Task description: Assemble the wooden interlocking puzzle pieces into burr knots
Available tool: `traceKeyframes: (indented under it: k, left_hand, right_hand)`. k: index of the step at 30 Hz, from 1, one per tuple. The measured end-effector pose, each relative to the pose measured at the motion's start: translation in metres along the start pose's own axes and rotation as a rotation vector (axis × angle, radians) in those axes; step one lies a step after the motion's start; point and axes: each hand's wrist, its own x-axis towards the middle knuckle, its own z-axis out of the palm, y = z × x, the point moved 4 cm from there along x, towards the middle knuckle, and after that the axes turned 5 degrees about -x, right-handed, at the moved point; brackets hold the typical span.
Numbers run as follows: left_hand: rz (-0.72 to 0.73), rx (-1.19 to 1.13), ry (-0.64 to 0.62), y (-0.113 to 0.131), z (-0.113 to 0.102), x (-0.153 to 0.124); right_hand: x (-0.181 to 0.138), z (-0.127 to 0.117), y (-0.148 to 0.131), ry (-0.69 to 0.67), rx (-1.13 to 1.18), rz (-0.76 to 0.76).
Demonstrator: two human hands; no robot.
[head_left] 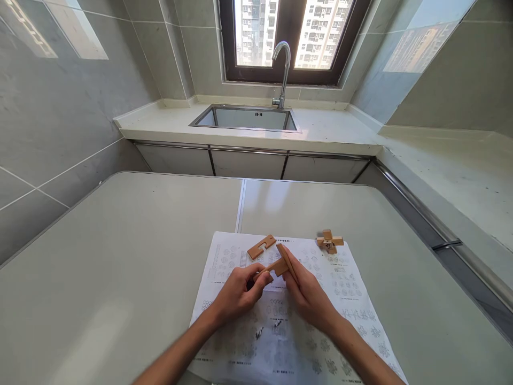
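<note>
Table: grey-white top (120, 256), a seam running down its middle, the printed sheet near its front edge.
Printed sheet: white instruction sheet (240, 256) with small diagrams, flat under both hands.
Left hand: left hand (239, 291) over the sheet, fingers curled narrow, thumb and fingertips pinching the left end of a wooden bar (276, 267).
Wooden bar: lifted off the sheet, roughly level, meeting a second bar at its right end.
Loose piece: notched wooden piece (261, 246) flat on the sheet, just beyond the hands, touched by neither.
Second bar: slanted wooden bar (287, 261) crossing the first; the two touch at the crossing.
Right hand: right hand (306, 294) closed on the lower end of the slanted bar, fingers wrapped tight.
Assembled cross: small wooden cross puzzle (330, 241) at the sheet's far right corner, well apart from the hands.
Background: sink (248, 118) and faucet (282, 69) below the window (292, 37).
</note>
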Motion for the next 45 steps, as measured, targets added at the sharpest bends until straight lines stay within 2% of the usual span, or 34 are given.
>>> traceKeyframes:
  k: [5, 19, 23, 28, 34, 41, 45]
  left_hand:
    - [0.008, 0.014, 0.000, 0.000, 0.000, 0.000]
    - [0.004, -0.028, -0.026, 0.005, 0.002, 0.000]
    - [0.007, -0.039, -0.008, 0.004, 0.005, 0.001]
    - [0.014, -0.052, -0.004, 0.004, 0.009, 0.004]
    - [0.014, -0.030, 0.002, 0.001, 0.011, 0.004]
    - [0.033, -0.040, 0.022, 0.000, 0.015, 0.003]
    - [0.027, -0.077, 0.011, 0.003, 0.014, 0.003]
  right_hand:
    - [-0.001, 0.001, -0.002, -0.040, 0.009, -0.002]
    - [0.000, -0.002, -0.010, -0.039, -0.028, -0.010]
    - [-0.001, 0.007, -0.011, -0.035, -0.064, -0.037]
    - [-0.003, 0.017, -0.011, -0.118, -0.064, -0.064]
    - [-0.002, 0.014, -0.013, -0.072, 0.011, -0.047]
    - [-0.005, 0.016, -0.012, -0.005, -0.051, -0.027]
    - [-0.005, 0.014, -0.011, -0.018, -0.050, -0.053]
